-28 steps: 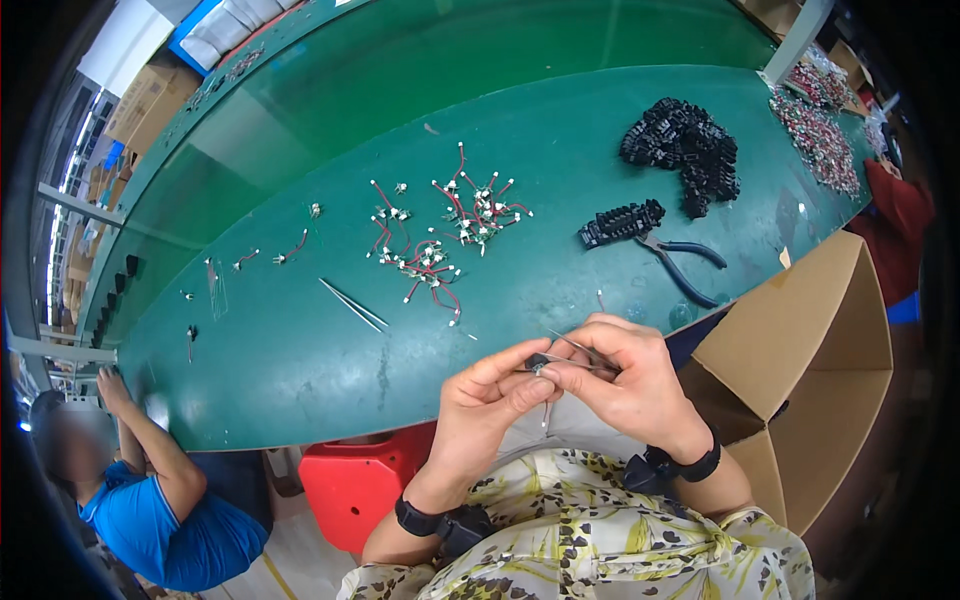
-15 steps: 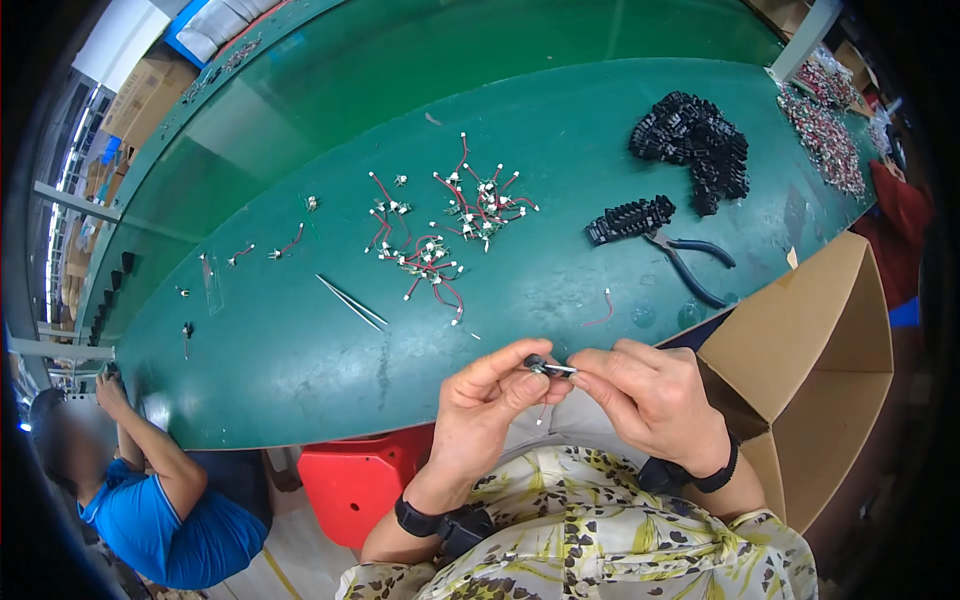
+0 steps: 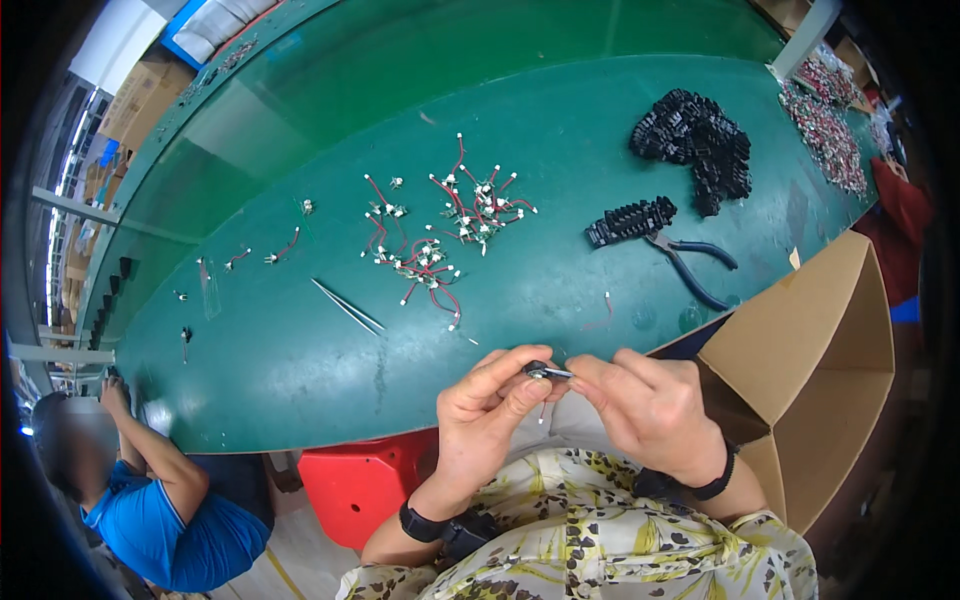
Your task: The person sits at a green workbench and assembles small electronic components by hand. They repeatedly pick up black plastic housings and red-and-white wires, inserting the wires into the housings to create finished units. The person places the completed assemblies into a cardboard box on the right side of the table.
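Observation:
Above the table's near edge, my left hand point(image 3: 475, 412) pinches a small black plastic part point(image 3: 537, 367) between thumb and fingers. From beneath that part dangles a short red wire with a white connector point(image 3: 542, 419). My right hand point(image 3: 652, 415) is closed on a thin, pale metallic tool point(image 3: 560, 374), whose tip reaches the black part; its kind is mostly hidden by my fingers. Past my hands lie silver tweezers point(image 3: 347, 305) and a loose red wire point(image 3: 607, 310). Small white connectors with red wires point(image 3: 425, 260) are spread in clusters over the green table point(image 3: 520, 300).
Blue-handled pliers point(image 3: 690, 265) lie beside a row of black parts point(image 3: 632, 220); a bigger black pile point(image 3: 700, 140) sits behind. An open cardboard box point(image 3: 800, 340) stands at right. A red stool point(image 3: 365, 480) and a person in blue point(image 3: 185, 530) are at left.
My right fingers have shifted slightly on the thin tool, and the black part has tilted a little. Both hands stay in nearly the same place.

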The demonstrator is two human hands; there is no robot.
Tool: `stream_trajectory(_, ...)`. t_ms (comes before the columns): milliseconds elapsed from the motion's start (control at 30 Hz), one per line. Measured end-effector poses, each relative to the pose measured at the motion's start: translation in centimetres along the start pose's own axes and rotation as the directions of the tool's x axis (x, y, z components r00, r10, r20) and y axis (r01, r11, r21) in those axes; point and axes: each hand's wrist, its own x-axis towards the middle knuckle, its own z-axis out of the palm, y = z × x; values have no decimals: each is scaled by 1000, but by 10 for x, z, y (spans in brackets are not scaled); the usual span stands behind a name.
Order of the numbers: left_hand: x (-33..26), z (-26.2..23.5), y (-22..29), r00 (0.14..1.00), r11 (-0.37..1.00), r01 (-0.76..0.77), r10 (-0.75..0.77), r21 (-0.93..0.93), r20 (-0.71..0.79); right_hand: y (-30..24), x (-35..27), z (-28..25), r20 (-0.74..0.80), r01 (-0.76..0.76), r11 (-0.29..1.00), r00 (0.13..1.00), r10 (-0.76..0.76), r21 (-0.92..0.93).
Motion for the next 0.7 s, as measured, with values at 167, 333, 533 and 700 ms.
stream_trajectory(167, -1, -1, 0, 998, 999, -38, 39, 11, -59, -4, -6, 24, -111, -86, 987, 989, 101, 133)
stream_trajectory(333, 0, -2, 1, 998, 999, -38, 38, -2, -58, -6, -6, 36, -130, -140, 959, 976, 175, 245)
stream_trajectory(533, -4, -3, 1, 999, 997, -35, 38, 70, -39, -2, -3, 18, 4, -154, 927, 987, 163, 341)
stream_trajectory(700, -3, -3, 1, 998, 993, -68, 68, 99, 4, 1, 0, 3, 154, -282, 887, 958, 242, 364)
